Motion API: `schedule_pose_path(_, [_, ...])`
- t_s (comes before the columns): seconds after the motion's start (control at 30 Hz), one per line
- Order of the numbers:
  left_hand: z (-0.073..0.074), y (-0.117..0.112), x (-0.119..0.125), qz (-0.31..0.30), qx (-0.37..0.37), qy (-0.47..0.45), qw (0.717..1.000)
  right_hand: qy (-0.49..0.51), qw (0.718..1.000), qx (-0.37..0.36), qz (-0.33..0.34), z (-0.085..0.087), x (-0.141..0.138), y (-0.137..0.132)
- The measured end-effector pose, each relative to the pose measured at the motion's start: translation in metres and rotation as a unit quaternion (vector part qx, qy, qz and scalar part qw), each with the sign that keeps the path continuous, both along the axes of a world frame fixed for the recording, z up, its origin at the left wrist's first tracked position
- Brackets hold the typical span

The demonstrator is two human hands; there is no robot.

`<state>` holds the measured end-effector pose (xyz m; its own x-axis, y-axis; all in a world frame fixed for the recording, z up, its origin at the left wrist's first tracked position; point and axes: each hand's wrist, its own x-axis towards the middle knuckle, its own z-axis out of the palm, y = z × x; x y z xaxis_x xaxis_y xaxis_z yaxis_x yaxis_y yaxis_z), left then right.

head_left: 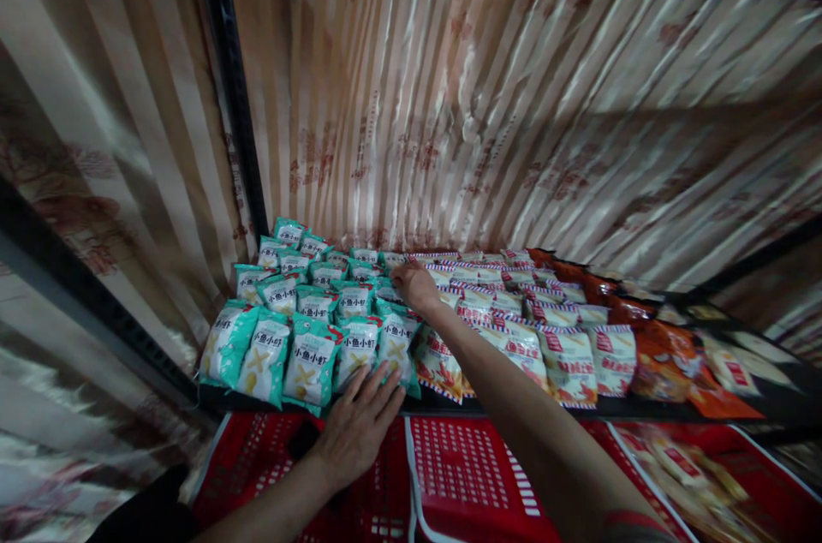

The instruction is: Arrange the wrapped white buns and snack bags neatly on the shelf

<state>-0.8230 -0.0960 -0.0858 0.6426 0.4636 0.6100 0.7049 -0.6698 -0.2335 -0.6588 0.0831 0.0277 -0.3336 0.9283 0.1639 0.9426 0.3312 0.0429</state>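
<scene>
Rows of teal snack packets (308, 329) lie on the left of a dark shelf (449, 404). Beside them run red, white and blue packets (545, 329), then orange packets (668, 355) further right. My left hand (360, 423) rests flat at the shelf's front edge, fingers spread against the front teal packets; it holds nothing. My right hand (414, 282) reaches deep along the gap between the teal rows and the red-white rows. Its fingers curl down onto packets at the back, and whether they grip one is hidden.
Red plastic baskets (462, 474) sit below the shelf; the one at the right (706, 474) holds more packets. A striped patterned curtain (488, 98) hangs behind. A black upright post (235, 89) stands at the shelf's left, and another shelf edge (77, 295) slants at far left.
</scene>
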Motion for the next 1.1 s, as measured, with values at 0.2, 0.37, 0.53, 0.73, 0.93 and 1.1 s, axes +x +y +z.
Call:
schedule_pose_path(0.2, [-0.004,0.003,0.006,0.038,-0.024,0.011,0.999,0.016,1.0,0.021,0.012,0.002,0.016,0.01])
schedule_pose_path(0.37, [-0.005,-0.001,0.007,0.048,-0.017,0.015,0.999,-0.047,0.999,0.006,0.0,0.009,0.028,0.027])
schedule_pose_path(0.53, [-0.003,-0.002,0.015,0.038,-0.018,0.008,0.999,-0.074,0.997,-0.026,0.004,0.012,0.029,0.039])
schedule_pose_path(0.73, [0.003,0.006,0.04,0.04,-0.007,-0.028,0.999,-0.078,0.995,-0.052,0.024,0.008,0.031,0.053])
schedule_pose_path(0.93, [-0.002,0.019,0.056,0.032,0.004,-0.036,0.999,-0.082,0.995,-0.051,0.021,0.0,0.032,0.06])
schedule_pose_path(1.1, [-0.01,0.023,0.054,0.043,0.005,-0.039,0.998,-0.079,0.995,-0.05,0.018,-0.001,0.027,0.059])
